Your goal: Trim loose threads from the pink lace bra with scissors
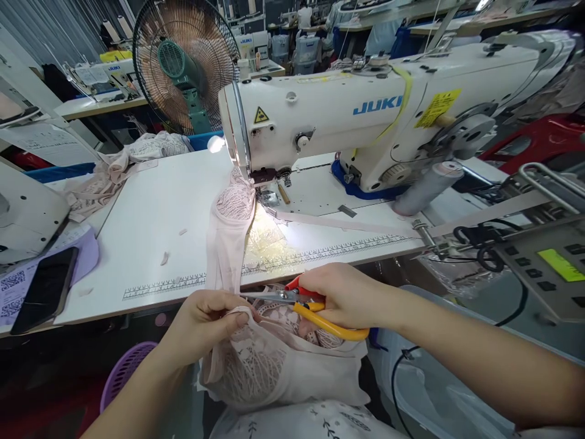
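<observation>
Head view. The right hand [347, 296] holds scissors [299, 305] just below the front edge of the worktop [150, 225]. Its fingers are curled shut through the handles, one red and one yellow. The scissors lie nearly level, long axis running left to right: the blades point left toward the left hand [201, 323], the yellow handle trails right and slightly down. The blades look almost closed; their tips meet the fabric at the left hand's fingertips.

The left hand pinches the upper edge of a pink lace garment [269, 366], fingers closed on the cloth, thumb on top. The garment bunches in the lap below both hands. A narrow strip of it rises from the left hand, over the worktop edge, to the needle area of the sewing machine [347, 116]; the strip's long axis runs near to far, and a lace cup lies at its far end just left of the needle.

The machine stands across the back of the worktop, head to the left, lit by a small lamp at the needle. A printed ruler [183, 285] runs along the worktop's front edge. A phone [46, 289] lies face up at far left, well apart from the hands. A fan [183, 61] stands behind the worktop. A control panel [543, 268] sits at right. A purple basket [125, 366] is below left.
</observation>
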A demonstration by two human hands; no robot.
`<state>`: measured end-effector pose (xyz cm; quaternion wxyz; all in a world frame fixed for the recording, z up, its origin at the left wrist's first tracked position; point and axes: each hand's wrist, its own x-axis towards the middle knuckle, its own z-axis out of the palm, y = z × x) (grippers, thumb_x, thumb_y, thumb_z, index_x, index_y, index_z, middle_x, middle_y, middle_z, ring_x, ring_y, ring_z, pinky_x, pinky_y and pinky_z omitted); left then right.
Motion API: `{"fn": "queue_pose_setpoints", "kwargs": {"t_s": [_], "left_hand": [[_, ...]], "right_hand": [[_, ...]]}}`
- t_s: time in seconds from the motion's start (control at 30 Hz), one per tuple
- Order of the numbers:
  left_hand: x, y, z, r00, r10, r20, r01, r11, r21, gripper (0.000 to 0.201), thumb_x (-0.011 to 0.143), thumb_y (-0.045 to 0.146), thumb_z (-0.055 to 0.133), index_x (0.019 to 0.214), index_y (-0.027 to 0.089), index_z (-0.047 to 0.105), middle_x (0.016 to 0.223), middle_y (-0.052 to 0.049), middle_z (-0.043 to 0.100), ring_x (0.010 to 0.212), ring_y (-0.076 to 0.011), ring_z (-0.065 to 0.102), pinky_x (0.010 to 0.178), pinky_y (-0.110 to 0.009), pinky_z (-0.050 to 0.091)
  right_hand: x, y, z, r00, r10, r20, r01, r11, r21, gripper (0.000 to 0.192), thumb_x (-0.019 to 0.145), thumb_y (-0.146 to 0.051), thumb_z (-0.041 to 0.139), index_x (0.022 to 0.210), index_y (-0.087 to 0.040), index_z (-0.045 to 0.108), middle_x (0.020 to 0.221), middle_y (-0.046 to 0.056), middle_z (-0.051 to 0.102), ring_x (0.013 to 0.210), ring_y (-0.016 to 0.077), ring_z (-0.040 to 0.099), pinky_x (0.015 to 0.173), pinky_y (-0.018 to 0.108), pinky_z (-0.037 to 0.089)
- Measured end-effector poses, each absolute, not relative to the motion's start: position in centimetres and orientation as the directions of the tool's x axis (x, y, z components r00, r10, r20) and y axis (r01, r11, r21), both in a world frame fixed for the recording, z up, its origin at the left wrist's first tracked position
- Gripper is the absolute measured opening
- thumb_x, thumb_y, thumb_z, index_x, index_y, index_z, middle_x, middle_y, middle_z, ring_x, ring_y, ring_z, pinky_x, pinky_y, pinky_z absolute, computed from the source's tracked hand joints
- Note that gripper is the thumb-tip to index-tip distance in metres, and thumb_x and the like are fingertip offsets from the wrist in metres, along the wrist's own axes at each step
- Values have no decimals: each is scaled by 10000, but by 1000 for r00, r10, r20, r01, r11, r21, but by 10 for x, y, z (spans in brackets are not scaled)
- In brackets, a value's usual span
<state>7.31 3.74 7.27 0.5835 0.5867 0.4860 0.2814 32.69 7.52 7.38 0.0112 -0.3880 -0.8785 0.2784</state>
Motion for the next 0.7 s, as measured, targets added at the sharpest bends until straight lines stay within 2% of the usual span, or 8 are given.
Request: {"fn": "queue_pose_setpoints", "kwargs": {"t_s": [0.07, 0.17, 0.33, 0.4, 0.57, 0.7], "left_hand": [[72, 37, 72, 344, 920, -187, 230, 111, 967, 105, 762, 260, 671, 742, 196, 752, 786, -67, 722, 755, -204, 638, 678, -271, 494], [70, 37, 70, 263, 955, -137, 183, 90, 979, 98, 768, 238, 663, 704, 199, 727, 775, -49, 698, 743, -179, 613, 669, -252, 480], [64, 29, 67, 91, 986, -138, 139, 125, 982, 84, 733, 227, 691, 658, 193, 710, 757, -23, 669, 723, -153, 595, 629, -213, 456], [59, 22, 66, -32, 986, -165, 103, 167, 981, 61, 700, 236, 717, 656, 195, 709, 762, -7, 669, 678, -138, 587, 588, -204, 451], [42, 6, 64, -350, 917, -192, 3, 206, 978, 113, 576, 235, 778, 639, 176, 706, 718, 15, 682, 601, -126, 587, 498, -172, 465], [30, 0, 63, -489, 857, -161, -30, 168, 985, 191, 472, 241, 807, 591, 147, 692, 684, -13, 694, 544, -130, 604, 439, -160, 488]], "right_hand": [[325, 70, 71, -668, 721, -182, 660, 462, -592, 264, 673, -318, 664, 673, -185, 436, 669, 2, 539, 560, 118, 427, 505, 224, 308], [317, 57, 65, -671, 730, -133, 589, 415, -693, 410, 556, -341, 756, 793, -184, 461, 782, 20, 569, 633, 141, 488, 556, 237, 376], [306, 33, 39, -743, 632, -222, 605, 490, -628, 213, 646, -174, 620, 709, -190, 417, 738, 36, 588, 619, 155, 515, 540, 243, 349], [308, 26, 30, -746, 626, -226, 593, 470, -654, 203, 628, -94, 565, 715, -190, 409, 745, 34, 602, 635, 152, 534, 542, 233, 346], [332, 19, 19, -668, 733, -133, 585, 407, -702, 243, 639, -65, 504, 672, -211, 313, 667, 5, 541, 570, 124, 475, 507, 215, 325], [357, 19, 10, -567, 824, -7, 567, 384, -729, 255, 737, -157, 502, 656, -221, 269, 604, -29, 428, 501, 98, 363, 451, 207, 278]]}}
